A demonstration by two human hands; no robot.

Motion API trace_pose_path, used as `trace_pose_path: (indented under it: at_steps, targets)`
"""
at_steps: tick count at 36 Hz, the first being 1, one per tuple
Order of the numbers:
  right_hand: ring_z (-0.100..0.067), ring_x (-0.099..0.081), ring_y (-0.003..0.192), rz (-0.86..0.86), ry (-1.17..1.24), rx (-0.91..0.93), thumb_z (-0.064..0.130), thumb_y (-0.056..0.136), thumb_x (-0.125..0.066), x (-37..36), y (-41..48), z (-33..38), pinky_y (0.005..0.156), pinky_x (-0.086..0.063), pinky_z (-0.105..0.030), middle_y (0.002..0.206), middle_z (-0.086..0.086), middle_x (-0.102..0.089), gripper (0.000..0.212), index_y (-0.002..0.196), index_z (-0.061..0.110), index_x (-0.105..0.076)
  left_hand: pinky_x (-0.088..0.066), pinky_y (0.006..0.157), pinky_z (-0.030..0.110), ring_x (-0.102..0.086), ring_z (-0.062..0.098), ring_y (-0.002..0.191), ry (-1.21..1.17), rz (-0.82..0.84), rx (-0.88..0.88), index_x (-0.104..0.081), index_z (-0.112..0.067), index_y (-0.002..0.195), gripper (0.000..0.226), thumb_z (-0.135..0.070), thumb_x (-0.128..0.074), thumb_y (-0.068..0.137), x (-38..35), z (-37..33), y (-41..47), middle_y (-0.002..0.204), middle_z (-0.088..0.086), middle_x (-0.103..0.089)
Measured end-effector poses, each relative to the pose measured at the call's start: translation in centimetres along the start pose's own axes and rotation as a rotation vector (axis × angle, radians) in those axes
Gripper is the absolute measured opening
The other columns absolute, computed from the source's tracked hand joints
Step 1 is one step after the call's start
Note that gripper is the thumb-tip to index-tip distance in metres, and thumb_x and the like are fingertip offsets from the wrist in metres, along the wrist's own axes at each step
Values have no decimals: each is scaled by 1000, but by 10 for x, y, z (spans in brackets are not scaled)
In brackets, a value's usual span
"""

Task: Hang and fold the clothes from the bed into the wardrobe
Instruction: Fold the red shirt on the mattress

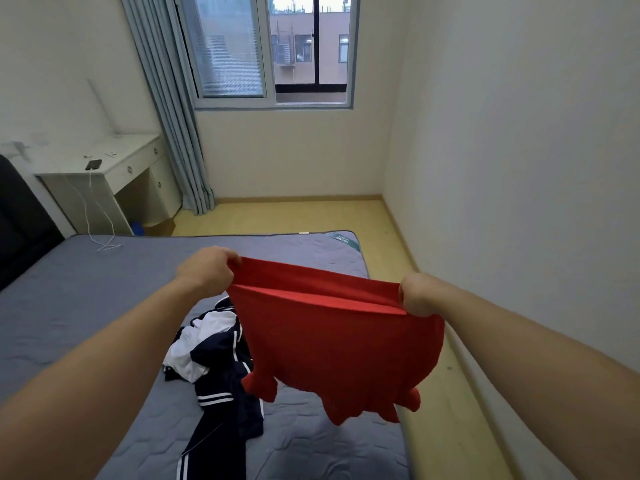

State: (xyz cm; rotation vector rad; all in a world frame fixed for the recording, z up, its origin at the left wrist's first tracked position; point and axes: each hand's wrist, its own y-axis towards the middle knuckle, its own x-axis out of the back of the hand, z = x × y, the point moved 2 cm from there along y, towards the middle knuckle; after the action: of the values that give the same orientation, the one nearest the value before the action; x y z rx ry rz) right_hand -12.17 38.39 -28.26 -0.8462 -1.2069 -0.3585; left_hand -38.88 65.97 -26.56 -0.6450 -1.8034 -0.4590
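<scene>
Hanging above the bed (69, 306), the red top (339, 341) is held stretched by its edge, one corner pinched in the left hand (207, 271) and the other in the right hand (419, 294). Should either grip be loosened, it could be dropped onto the dark and white clothes (214, 358) heaped beneath. A bench (114, 157) with a phone (93, 164) is seen far left, a wall (519, 168) close right; no wardrobe is in view.

Red garment (332, 344): plain, hung in the air over the bed, top edge pulled taut. Left hand (207, 271) gripped one corner, right hand (420, 294) the other. Lower edge drooped in bunched lobes.

Navy garment (225, 386), white-striped: lay crumpled on grey quilted mattress (69, 306), tangled with white garment (204, 344), partly hidden behind the red one.
</scene>
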Motion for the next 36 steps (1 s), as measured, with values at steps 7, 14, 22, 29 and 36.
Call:
trace_pose_path:
  at_steps: [7, 14, 22, 29, 36]
  targets:
    - [-29, -64, 98, -52, -153, -39, 7, 88, -48, -6, 1, -18, 86, -56, -38, 108, -6, -63, 18, 101, 13, -59, -55, 70, 39, -58, 26, 83, -179, 1, 128, -55, -19, 96, 33, 10, -44, 83, -2, 23, 4, 98, 8, -59]
    - [-26, -58, 118, -7, -384, 12, 12, 88, -48, -12, 6, -9, 82, -50, -36, 129, -3, -57, 47, 134, 23, -48, -31, 44, 24, -45, 24, 55, -389, 77, 272, -73, -15, 88, 55, 12, -26, 84, -12, 32, 10, 62, 15, -58]
    - [-22, -61, 107, -156, -576, -93, 10, 88, -48, -8, 18, -6, 78, -38, -33, 118, 4, -63, 34, 114, 26, -63, -47, 40, 29, -67, 36, 58, -582, -45, 436, -71, -5, 85, 43, 8, -31, 91, -25, 44, 26, 79, 22, -68]
    - [-28, -58, 88, -305, -45, -333, 0, 83, -41, -4, 34, -20, 75, -48, -33, 101, -6, -62, 22, 79, 16, -56, -60, 55, 53, -70, 43, 58, -788, -38, 530, -68, -3, 87, 42, 10, -28, 94, -30, 56, 38, 80, 29, -69]
    - [-33, -53, 81, -360, 351, -409, 6, 94, -41, 0, 64, -1, 72, -40, -42, 115, -12, -49, 42, 136, 2, -43, -60, 47, 38, -68, 41, 70, -945, -95, 504, -66, -1, 85, 36, 14, -34, 92, -32, 39, 63, 90, 23, -64]
